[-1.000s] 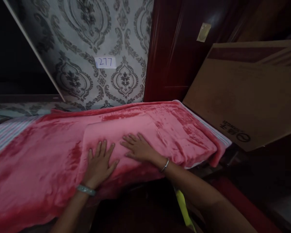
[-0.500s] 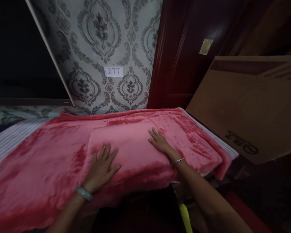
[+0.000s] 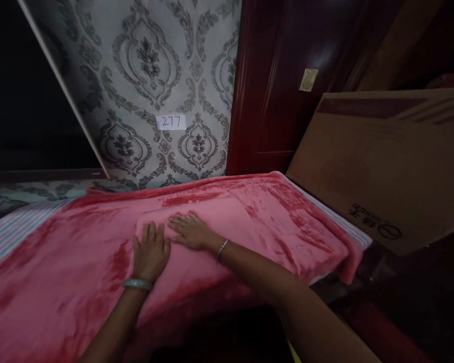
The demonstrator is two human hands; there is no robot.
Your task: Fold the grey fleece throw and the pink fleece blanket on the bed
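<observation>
A folded pink plush blanket (image 3: 230, 232) lies as a thick rectangular pad on a larger spread of the same pink plush cloth (image 3: 87, 252). My left hand (image 3: 150, 253) rests flat near the pad's left end, fingers pointing away from me, with a pale green bangle on the wrist. Just right of it, my right hand (image 3: 189, 230) lies flat on the pad, its fingers apart and turned to the left. A thin silver bracelet circles that wrist. Neither hand grips anything. The near side of the pad falls into dark shadow.
Striped cloth (image 3: 24, 227) shows from under the pink at the left and along the right edge. A large cardboard box (image 3: 386, 166) leans at the right by a dark red door (image 3: 265, 101). A black screen (image 3: 34, 101) hangs left of a paper label (image 3: 171, 122) on the patterned wall.
My right hand has slid left across the pad, from its right end to beside my left hand. My left hand has shifted slightly left, its fingers closer together. The view has tilted a little.
</observation>
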